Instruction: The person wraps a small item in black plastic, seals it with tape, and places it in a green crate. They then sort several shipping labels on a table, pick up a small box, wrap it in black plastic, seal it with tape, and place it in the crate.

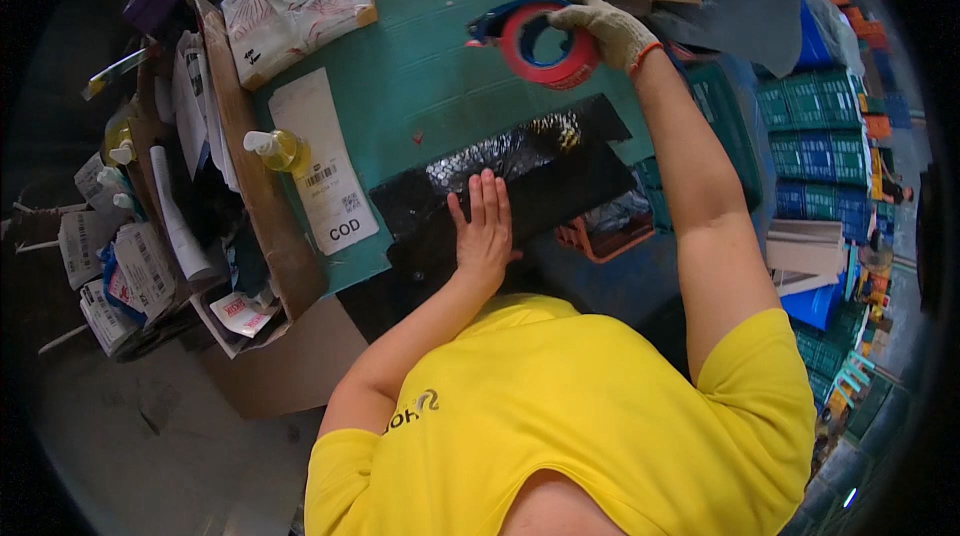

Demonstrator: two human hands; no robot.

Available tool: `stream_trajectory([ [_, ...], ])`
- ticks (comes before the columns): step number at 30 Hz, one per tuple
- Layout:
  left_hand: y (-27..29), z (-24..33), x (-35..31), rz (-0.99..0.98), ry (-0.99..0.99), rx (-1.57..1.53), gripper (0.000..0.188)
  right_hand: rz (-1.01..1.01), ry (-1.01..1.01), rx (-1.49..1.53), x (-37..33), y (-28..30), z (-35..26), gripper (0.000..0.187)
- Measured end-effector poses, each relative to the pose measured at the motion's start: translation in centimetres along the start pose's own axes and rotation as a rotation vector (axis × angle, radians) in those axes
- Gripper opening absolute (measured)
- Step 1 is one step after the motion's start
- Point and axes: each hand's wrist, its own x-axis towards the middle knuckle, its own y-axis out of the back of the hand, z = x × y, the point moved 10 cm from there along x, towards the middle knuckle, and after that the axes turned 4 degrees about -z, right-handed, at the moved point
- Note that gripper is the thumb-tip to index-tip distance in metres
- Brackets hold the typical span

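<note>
My left hand (484,227) is bare and lies flat, fingers together, pressing on a shiny black plastic parcel (520,176) on the green table (430,66). My right hand (610,28) wears a knit work glove and grips a red tape dispenser (540,41) with a blue handle, held above the table just beyond the parcel's far edge. The parcel stretches from the table's near edge toward the right.
A white shipping label (325,166) and a small yellow squeeze bottle (275,148) lie left of the parcel. A wrapped white packet (298,6) sits at the far left corner. Cardboard (250,156) and label sheets crowd the left; stacked crates (820,136) stand at the right.
</note>
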Motion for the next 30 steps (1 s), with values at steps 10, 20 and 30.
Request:
stream_trajectory([
  [10,1.4,0.0,0.2,0.089,-0.035,0.003,0.114,0.123,-0.275,-1.200,-8.7,-11.6,-5.2,0.071],
  [20,3.0,-11.4,15.9,-0.603,-0.074,-0.439,0.113,0.448,0.446,-0.707,-27.2,-11.6,-3.4,0.066],
  [30,8.4,-14.4,18.5,-0.105,-0.033,-0.042,0.112,0.468,0.193,-0.806,0.3,-10.9,-9.7,0.066],
])
